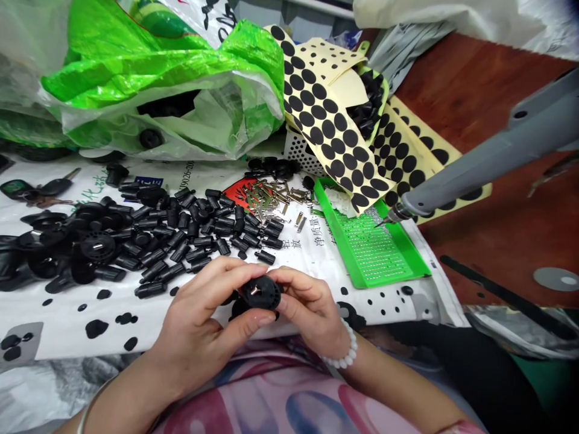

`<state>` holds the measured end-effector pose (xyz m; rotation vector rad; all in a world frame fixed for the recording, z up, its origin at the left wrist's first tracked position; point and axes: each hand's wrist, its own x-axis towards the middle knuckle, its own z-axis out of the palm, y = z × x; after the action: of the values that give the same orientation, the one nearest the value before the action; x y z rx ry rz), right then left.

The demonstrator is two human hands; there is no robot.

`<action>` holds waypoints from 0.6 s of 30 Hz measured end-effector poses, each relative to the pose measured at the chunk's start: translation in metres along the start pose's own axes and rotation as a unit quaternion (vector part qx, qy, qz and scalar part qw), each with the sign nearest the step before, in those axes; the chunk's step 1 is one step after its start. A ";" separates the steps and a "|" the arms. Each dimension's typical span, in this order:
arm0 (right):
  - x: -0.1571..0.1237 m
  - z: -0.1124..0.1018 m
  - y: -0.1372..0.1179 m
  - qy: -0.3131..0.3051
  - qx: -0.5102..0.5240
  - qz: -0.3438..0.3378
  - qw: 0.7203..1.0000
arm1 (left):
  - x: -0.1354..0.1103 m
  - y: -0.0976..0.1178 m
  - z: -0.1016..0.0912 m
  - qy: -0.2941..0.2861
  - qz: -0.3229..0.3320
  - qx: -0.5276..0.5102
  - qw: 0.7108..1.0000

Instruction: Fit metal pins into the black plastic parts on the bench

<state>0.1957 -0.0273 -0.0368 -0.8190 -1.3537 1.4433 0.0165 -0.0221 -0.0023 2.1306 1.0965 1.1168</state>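
Note:
Between both hands, close to my body, is a round black plastic part [261, 293] with a small metal piece at its centre. My left hand [210, 316] is closed around its left side, thumb below and fingers above. The fingertips of my right hand [310, 307] pinch its right edge. What lies beneath the part is mostly hidden by the fingers. Just beyond the hands, many black ribbed plastic pieces [181, 232] are strewn over the white printed sheet [181, 328]. A pile of larger round black parts [58, 247] lies at the left. Small metal clips [275, 199] are heaped behind the ribbed pieces.
A green tray [375, 247] holding rows of small screws sits right of centre. Over it reaches a grey electric screwdriver [470, 154]. Sheets of round black stickers [325, 114] lean at the back, beside a green plastic bag [172, 90]. Keys [40, 190] rest at far left.

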 end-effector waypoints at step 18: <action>0.003 0.006 -0.001 -0.007 0.133 0.030 0.991 | -0.001 -0.001 0.003 0.036 -0.030 -0.053 0.997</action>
<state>0.1896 -0.0268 -0.0346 -0.6801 -1.1235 1.6372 0.0184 -0.0226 -0.0053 1.9763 1.1016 1.2043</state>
